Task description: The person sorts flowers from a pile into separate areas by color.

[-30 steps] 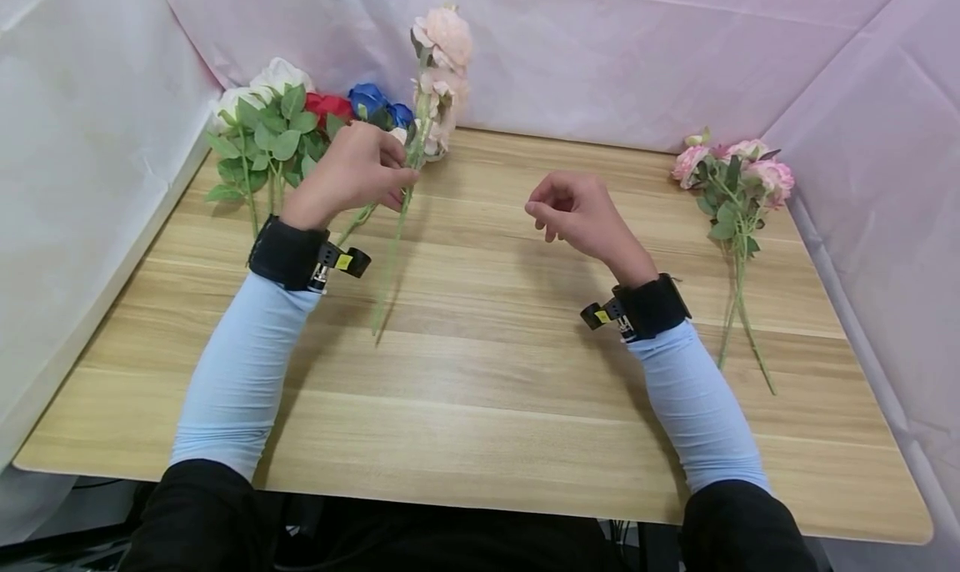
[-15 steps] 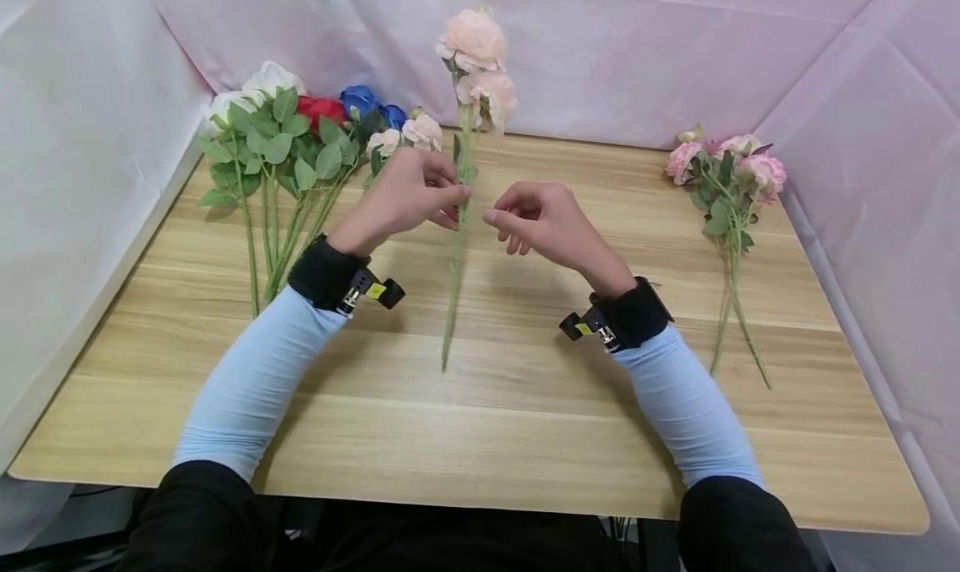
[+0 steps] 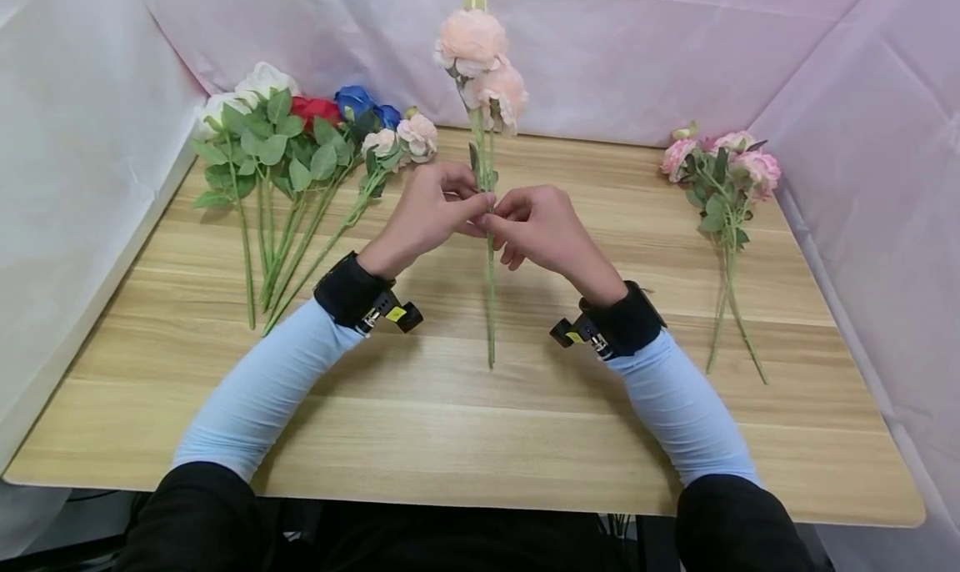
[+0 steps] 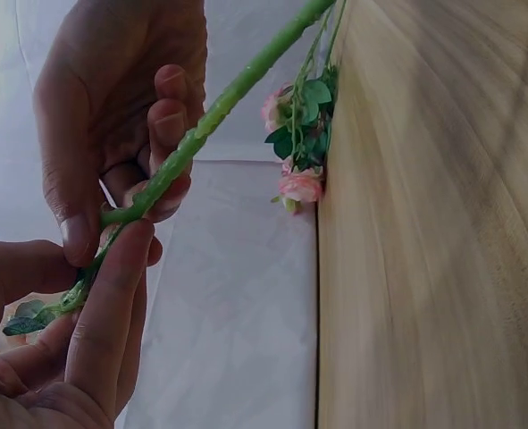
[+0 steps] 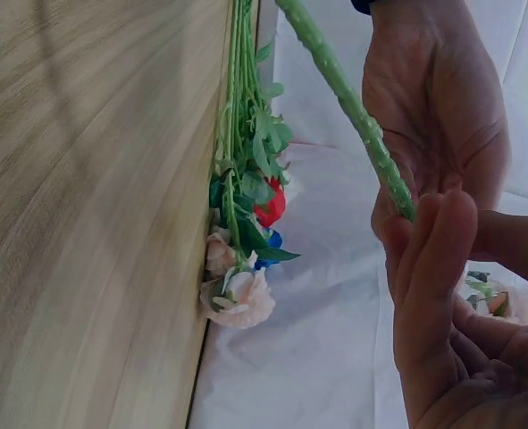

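A peach flower stem point(image 3: 491, 305) stands upright over the middle of the wooden table point(image 3: 480, 439), its blooms point(image 3: 480, 55) at the top. My left hand point(image 3: 468, 212) pinches the stem from the left. My right hand point(image 3: 501, 222) pinches it from the right, and the fingertips of both meet at the same spot. In the left wrist view the green stem point(image 4: 219, 116) runs between my left hand's fingers point(image 4: 112, 295) and the right hand point(image 4: 121, 107). The right wrist view shows the stem point(image 5: 344, 98) ending at my right hand's fingers point(image 5: 433, 268).
A bunch of white, red, blue and pale pink flowers point(image 3: 300, 147) lies at the back left of the table. A small pink bunch point(image 3: 720, 188) lies at the right. Pale cloth walls point(image 3: 675, 47) close in the back and sides.
My left hand carried the peach flower from the left bunch to the table's middle and stood it upright. My right hand moved left and took hold of the stem.
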